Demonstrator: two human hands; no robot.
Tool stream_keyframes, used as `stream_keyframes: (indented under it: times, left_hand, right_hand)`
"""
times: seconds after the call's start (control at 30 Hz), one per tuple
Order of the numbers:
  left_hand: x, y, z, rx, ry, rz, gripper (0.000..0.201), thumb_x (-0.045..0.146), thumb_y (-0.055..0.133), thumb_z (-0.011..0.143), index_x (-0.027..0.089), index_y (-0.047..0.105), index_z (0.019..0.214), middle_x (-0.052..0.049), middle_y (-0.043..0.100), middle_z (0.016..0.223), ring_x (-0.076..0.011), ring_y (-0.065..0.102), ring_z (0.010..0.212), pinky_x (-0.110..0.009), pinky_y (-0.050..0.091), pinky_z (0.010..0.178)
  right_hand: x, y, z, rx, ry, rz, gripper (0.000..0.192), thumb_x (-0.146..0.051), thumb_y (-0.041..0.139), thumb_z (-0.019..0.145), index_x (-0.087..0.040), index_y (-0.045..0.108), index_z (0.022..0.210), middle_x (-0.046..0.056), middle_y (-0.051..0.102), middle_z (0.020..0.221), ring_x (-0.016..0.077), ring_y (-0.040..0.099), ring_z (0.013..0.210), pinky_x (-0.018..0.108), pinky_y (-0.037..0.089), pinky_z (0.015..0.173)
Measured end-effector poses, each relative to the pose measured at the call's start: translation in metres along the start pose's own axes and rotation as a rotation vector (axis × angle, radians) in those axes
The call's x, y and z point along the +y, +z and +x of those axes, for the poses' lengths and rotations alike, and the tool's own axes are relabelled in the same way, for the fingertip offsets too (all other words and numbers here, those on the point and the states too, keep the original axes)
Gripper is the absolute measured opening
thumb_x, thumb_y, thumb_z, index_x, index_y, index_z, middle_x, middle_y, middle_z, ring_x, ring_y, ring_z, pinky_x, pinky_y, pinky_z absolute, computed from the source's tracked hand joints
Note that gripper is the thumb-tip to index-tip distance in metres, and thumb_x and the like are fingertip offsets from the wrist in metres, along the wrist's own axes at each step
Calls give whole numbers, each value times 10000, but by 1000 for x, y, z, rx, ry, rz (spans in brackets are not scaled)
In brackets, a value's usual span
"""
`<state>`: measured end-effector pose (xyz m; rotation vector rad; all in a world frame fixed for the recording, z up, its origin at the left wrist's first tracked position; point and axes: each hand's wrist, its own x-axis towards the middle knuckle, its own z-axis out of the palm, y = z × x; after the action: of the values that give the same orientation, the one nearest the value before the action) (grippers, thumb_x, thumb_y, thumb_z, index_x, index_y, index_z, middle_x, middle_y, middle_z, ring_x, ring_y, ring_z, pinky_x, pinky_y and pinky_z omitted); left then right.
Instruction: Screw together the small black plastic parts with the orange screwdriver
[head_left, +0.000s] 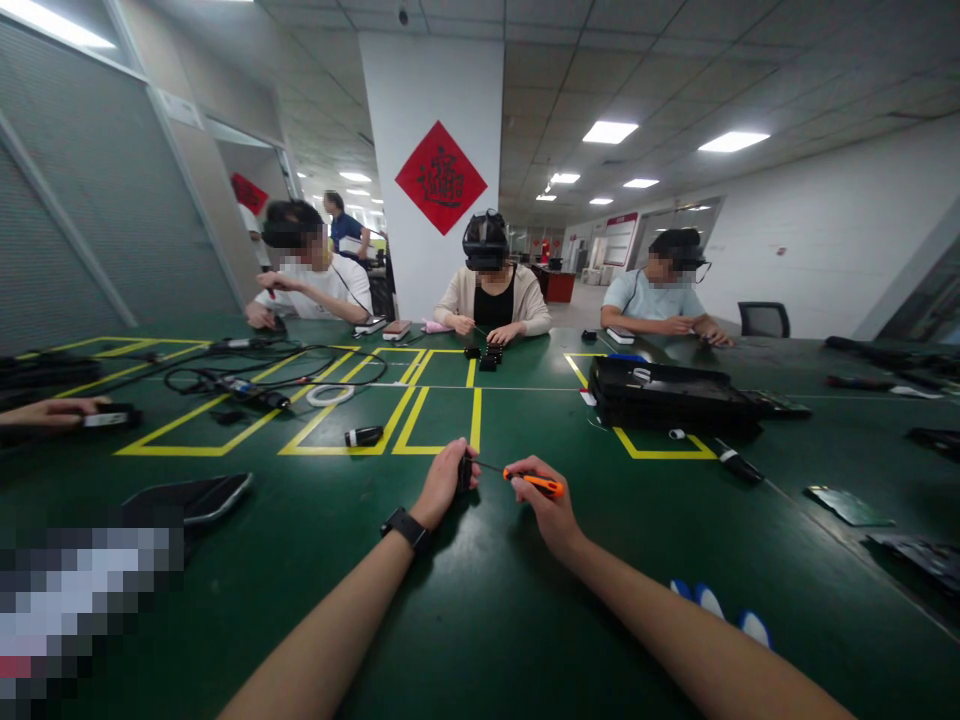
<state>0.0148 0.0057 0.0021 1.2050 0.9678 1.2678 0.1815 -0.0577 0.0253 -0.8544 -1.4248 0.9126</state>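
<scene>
Orange marks the handle of the screwdriver (pixel 534 483) I pinch in my right hand (pixel 546 500), shaft level and aimed left so its tip meets the small black part (pixel 466 471). My left hand (pixel 444 484) curls its fingers shut around that part to steady it, just above the green bench (pixel 487 600), near its front edge, below the yellow tape lines (pixel 475 415).
</scene>
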Motion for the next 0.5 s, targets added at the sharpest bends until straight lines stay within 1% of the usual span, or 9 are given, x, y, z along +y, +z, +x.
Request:
stream_keyframes:
  times: [0.17, 0.27, 0.33, 0.4, 0.47, 0.5]
  left_hand:
    - [-2, 0, 2, -14, 13, 0, 433, 556, 406, 758, 143, 524, 813, -4, 584, 578, -90, 530, 425, -197, 416, 432]
    - [-3, -1, 2, -17, 21, 1, 426, 549, 406, 763, 143, 524, 814, -6, 582, 581, -92, 531, 429, -199, 416, 435]
    - [-2, -2, 1, -15, 26, -2, 422, 544, 406, 767, 142, 525, 818, -9, 585, 592, -93, 535, 438, -202, 421, 446]
    - [-1, -2, 0, -10, 28, -6, 420, 541, 402, 771, 143, 524, 823, -10, 587, 600, -94, 538, 446, -205, 426, 456]
    - [0, -2, 0, -14, 26, 3, 415, 540, 398, 774, 146, 521, 821, -6, 584, 595, -94, 537, 445, -205, 424, 455]
    - [0, -1, -1, -23, 29, 15, 410, 538, 399, 775, 148, 520, 817, -3, 581, 590, -93, 534, 442, -203, 421, 452]
  right_hand:
    - [2, 0, 0, -8, 8, 23, 124, -258, 548, 733, -208, 617, 823, 4, 549, 755, 110, 469, 596, 232, 392, 543]
    - [4, -1, 0, -10, 24, 60, 146, -272, 519, 758, -201, 619, 837, -3, 541, 686, 111, 472, 582, 237, 386, 553]
    - [7, -2, 1, -11, 46, 100, 187, -294, 478, 783, -193, 620, 852, 2, 549, 673, 112, 477, 574, 243, 386, 560]
    - [9, -2, 1, -7, 76, 141, 224, -318, 452, 798, -188, 617, 876, 15, 571, 710, 111, 486, 571, 247, 388, 558]
    - [11, -2, 2, 1, 108, 177, 235, -335, 455, 799, -190, 603, 911, 20, 582, 725, 110, 489, 561, 247, 388, 546]
    - [12, -2, 2, -1, 123, 192, 233, -337, 463, 797, -194, 594, 927, 15, 579, 702, 109, 486, 549, 245, 387, 539]
